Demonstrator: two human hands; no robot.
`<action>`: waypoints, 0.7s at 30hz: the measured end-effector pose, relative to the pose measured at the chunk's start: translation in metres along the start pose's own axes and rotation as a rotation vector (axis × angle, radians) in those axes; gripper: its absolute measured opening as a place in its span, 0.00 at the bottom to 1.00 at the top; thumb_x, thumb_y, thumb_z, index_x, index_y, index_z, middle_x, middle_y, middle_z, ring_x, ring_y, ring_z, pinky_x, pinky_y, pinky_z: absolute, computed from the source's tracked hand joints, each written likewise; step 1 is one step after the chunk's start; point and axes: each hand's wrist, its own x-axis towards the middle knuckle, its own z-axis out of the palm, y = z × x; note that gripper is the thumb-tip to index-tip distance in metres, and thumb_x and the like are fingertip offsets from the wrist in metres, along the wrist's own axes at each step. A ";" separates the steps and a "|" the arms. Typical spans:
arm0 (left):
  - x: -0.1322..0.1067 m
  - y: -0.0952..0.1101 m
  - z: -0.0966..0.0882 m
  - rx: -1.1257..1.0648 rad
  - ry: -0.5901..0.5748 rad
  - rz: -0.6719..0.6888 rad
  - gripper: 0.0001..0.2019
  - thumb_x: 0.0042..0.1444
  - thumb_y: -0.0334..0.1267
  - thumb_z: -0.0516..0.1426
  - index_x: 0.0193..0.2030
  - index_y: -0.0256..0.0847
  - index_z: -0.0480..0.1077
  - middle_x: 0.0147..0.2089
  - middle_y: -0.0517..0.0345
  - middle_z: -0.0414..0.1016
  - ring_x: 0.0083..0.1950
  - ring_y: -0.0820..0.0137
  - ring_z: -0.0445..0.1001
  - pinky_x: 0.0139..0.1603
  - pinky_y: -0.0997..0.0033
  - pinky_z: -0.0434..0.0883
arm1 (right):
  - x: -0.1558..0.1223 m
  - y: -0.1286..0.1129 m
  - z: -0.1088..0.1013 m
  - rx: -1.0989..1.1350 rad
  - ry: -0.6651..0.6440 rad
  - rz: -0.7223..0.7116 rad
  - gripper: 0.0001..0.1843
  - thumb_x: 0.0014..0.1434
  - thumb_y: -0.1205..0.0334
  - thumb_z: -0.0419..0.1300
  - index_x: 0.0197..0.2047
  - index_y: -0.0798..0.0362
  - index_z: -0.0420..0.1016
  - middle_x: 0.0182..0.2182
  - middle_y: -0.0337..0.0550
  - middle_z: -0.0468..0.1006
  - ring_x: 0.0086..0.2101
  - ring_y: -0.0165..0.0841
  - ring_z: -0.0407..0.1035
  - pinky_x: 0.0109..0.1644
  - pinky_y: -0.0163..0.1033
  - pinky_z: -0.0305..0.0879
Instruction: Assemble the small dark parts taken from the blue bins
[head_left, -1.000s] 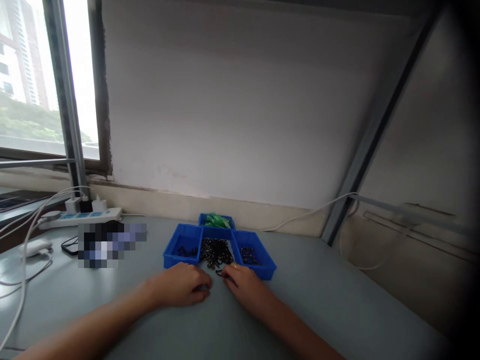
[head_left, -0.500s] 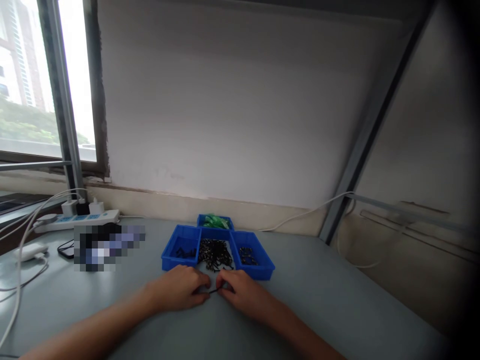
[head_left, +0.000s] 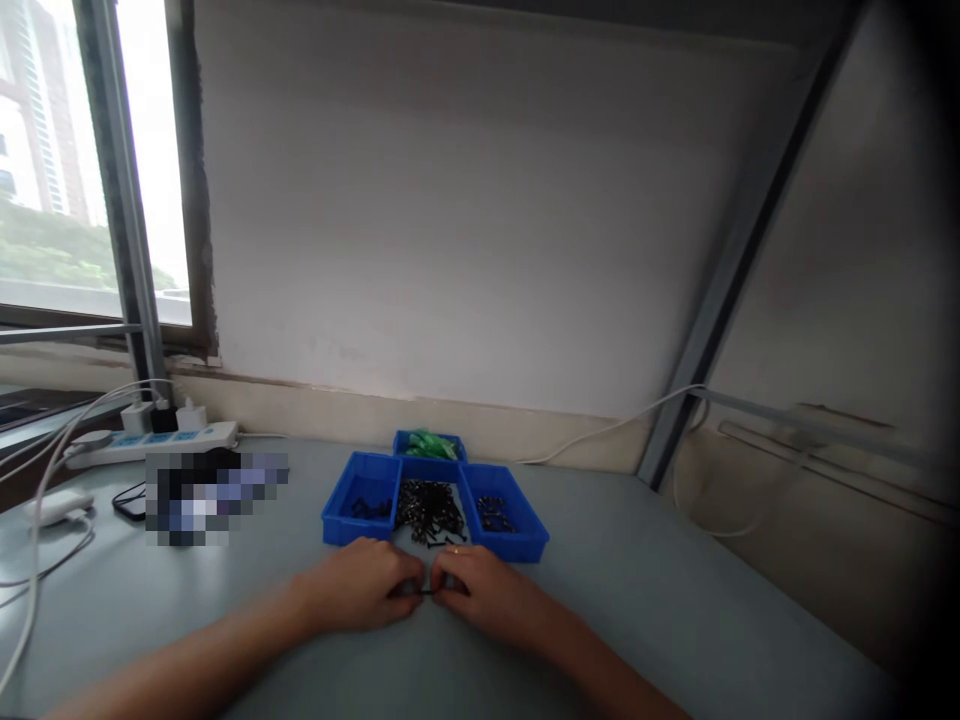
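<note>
Grips seemingly clamped, left hand (head_left: 367,582) and right hand (head_left: 484,590) share one small dark piece (head_left: 427,592) between them, its handling apparently unfinished — beyond, left blue bin (head_left: 349,530), loose dark heap (head_left: 431,508) and right blue bin (head_left: 528,547) show more left.

The trays (head_left: 360,478) are plain blue, the loose parts (head_left: 431,508) black with silvery glints, and the slim held piece (head_left: 427,592) black (the ring (head_left: 457,550) is gold-coloured). The plastic (head_left: 429,445) is green. The worktop (head_left: 660,580) is grey-blue, the wall (head_left: 480,220) pale grey over a cream band (head_left: 322,408), the power strip (head_left: 214,437) white with blue sockets (head_left: 160,436), the window frame (head_left: 193,200) dark brown.
</note>
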 end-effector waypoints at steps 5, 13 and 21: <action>0.001 0.001 -0.001 -0.006 -0.015 0.005 0.07 0.54 0.32 0.51 0.33 0.43 0.70 0.34 0.61 0.76 0.35 0.67 0.75 0.34 0.75 0.66 | 0.001 -0.002 -0.002 0.011 -0.014 0.003 0.06 0.55 0.69 0.56 0.35 0.53 0.73 0.33 0.39 0.75 0.36 0.31 0.67 0.41 0.32 0.59; 0.000 0.002 0.001 -0.015 0.004 0.023 0.07 0.55 0.33 0.52 0.36 0.43 0.70 0.35 0.60 0.76 0.36 0.66 0.75 0.34 0.75 0.66 | 0.000 -0.001 0.000 0.015 0.005 0.002 0.06 0.57 0.66 0.55 0.36 0.52 0.73 0.33 0.38 0.75 0.35 0.31 0.68 0.40 0.32 0.59; 0.000 -0.002 -0.001 0.061 0.004 -0.006 0.06 0.56 0.34 0.51 0.34 0.42 0.70 0.32 0.59 0.76 0.35 0.66 0.75 0.33 0.75 0.66 | -0.007 0.003 -0.008 -0.116 -0.032 0.239 0.14 0.55 0.66 0.51 0.44 0.53 0.73 0.39 0.48 0.75 0.41 0.37 0.68 0.43 0.38 0.59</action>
